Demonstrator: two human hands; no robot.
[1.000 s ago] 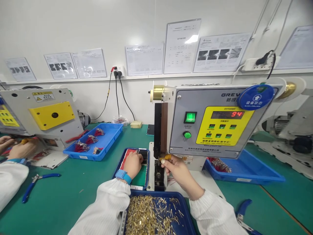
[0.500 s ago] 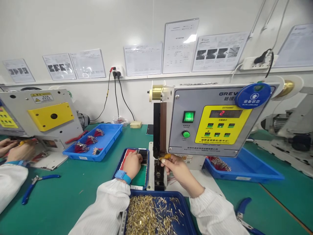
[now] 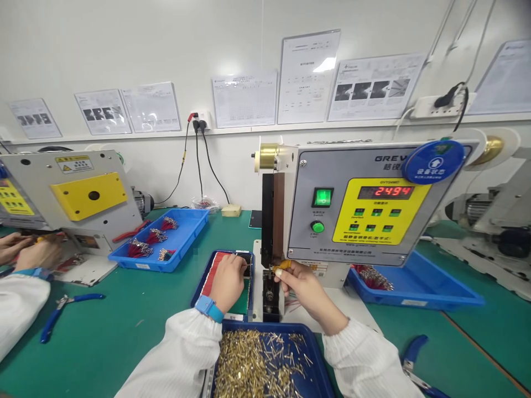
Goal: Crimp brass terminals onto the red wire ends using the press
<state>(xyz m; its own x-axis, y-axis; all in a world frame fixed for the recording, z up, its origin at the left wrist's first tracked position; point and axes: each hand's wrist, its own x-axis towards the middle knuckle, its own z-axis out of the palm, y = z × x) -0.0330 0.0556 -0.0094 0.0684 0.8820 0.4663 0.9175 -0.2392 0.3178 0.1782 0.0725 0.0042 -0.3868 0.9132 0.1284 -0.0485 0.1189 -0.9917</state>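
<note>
My left hand [image 3: 227, 281], a blue strap at its wrist, reaches over a small blue tray [image 3: 198, 293] of short cut wires. Red wires [image 3: 213, 271] lie on its left side and green wires [image 3: 241, 304] at the near right. The left fingertips are pinched together by the dark wires at the back; what they hold is too small to make out. My right hand [image 3: 299, 282], with yellow covers on some fingers, is closed in a pinch at the mouth of the crimping machine [image 3: 271, 276]. The piece between those fingers is hidden. Thin wires [image 3: 293, 301] show below it.
A blue tray of loose gold pins [image 3: 244, 365] stands in front of me. Blue bins [image 3: 199, 221] [image 3: 440, 296] with wire bundles sit on both sides. Blue-handled cutters [image 3: 53, 323] [image 3: 415, 354] lie left and right. At far left, a co-worker's hands [image 3: 37, 251] are at another machine.
The machine's red display went from a single 2 to 2494. My left fingertips shifted slightly right and are drawn closer together over the dark wires. My right hand stays at the machine's mouth.
</note>
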